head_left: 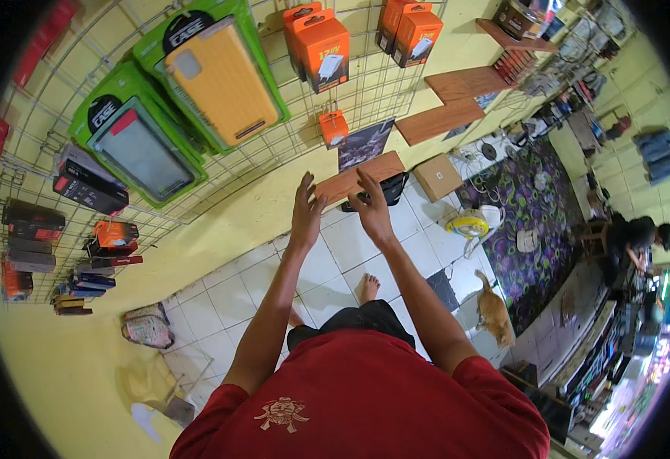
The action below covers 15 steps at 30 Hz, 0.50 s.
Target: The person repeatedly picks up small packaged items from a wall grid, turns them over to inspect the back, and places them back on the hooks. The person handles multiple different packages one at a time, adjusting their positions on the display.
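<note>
Both of my arms reach forward above the tiled floor. My left hand (307,214) is raised with its fingers apart, beside the left end of a brown wooden plank (387,163) by the yellow wall. Nothing shows in that hand. Just to its right, my right hand (373,210) has spread, bent fingers that overlap the plank in view; it holds nothing that I can see. Whether any fingertip touches the wood I cannot tell. Behind the plank a black bag-like thing (393,188) shows in part.
A wire grid (228,172) on the wall carries phone cases (224,84) and orange boxes (326,55). Wooden shelves (440,121) step up rightward. On the floor are a cardboard box (437,177), a yellow fan (469,223), a cat (493,311) and a backpack (147,326). A person (632,236) sits far right.
</note>
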Tool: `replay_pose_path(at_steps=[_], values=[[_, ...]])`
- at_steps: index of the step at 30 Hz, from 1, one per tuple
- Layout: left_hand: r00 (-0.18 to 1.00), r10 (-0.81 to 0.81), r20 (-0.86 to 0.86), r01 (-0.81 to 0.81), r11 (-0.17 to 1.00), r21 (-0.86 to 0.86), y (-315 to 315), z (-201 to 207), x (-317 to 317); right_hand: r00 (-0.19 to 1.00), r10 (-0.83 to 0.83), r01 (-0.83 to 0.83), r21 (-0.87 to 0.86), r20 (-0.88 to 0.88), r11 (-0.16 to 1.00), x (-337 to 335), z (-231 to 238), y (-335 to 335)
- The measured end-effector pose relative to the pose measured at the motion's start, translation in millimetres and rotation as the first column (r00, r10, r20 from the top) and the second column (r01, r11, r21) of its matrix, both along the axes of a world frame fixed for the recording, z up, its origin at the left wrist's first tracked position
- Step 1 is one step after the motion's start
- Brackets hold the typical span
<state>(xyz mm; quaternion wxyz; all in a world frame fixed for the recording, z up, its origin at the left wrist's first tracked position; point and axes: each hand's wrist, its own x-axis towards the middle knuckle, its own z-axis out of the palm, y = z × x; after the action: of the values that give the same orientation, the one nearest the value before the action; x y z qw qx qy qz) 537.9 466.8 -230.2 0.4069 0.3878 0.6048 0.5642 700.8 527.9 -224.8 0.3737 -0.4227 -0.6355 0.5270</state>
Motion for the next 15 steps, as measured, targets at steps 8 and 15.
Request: replay_pose_path(at_steps=[8,15], values=[[0.994,0.108,0.014,-0.109,0.993,0.038,104,-31,2,0.981,0.170,-0.181,0.126,0.094,0.975,-36,-28,126],[0.982,0.183,0.040,-0.185,0.980,0.065,96,-15,17,0.952,0.304,-0.304,-0.025,0.020,0.952,-28,0,115]])
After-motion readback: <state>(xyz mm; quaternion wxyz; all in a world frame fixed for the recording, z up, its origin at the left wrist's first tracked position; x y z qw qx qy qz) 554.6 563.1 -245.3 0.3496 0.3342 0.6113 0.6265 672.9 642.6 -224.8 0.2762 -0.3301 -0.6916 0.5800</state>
